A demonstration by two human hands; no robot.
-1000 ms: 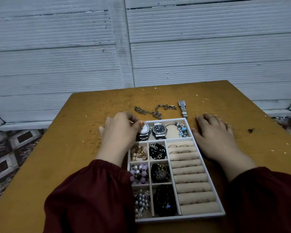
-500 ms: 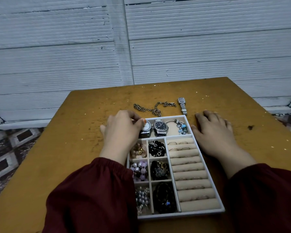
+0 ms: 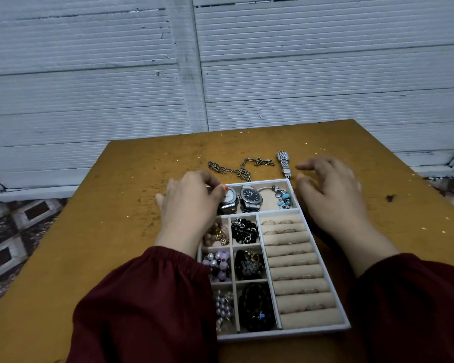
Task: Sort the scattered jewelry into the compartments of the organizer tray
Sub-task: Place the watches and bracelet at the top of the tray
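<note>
"What was the counter carrying when you looked?"

"I saw a mustard-brown counter, its top scuffed and dotted with pale flecks. A white organizer tray sat flat on it, towards the near edge, its long side running away from me."

"Anything loose?"

"Two pieces, just beyond the tray's far rim. A dull metal chain lay in a loose zigzag on the left, one loop close to the rim; I couldn't tell whether it touched. A silver link band lay straight to its right, apart from the chain. Well off to the right I noted a small dark speck."
</note>
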